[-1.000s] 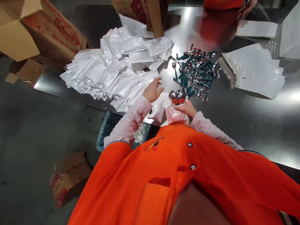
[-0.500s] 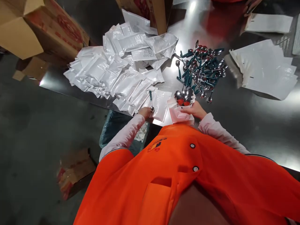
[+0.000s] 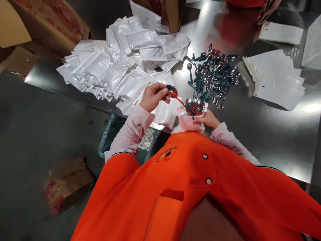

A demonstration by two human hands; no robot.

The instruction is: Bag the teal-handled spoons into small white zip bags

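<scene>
Left fingers [image 3: 162, 94] pinch spoon [image 3: 172, 91], shifted from packet [image 3: 166, 115] toward pouch [image 3: 187, 124]; right fingers [image 3: 200, 120] still grip pouch.

The top [image 3: 175, 174] is bright orange with a logo [image 3: 164, 156] and round buttons [image 3: 205, 156]; the long sleeves [image 3: 129, 134] are pale.

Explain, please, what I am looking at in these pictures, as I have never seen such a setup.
There is no machine: a person works bare-handed, and every picture comes from one camera worn on the head, looking forward and down. The left hand grips a shiny metal spoon by its bowl. The right hand holds a small whitish plastic bag, with rounded metal shapes at its mouth. On the shiny metal table lie piled white plastic packets, a heap of dark-green-handled metal spoons and fanned flat white sheets.
</scene>
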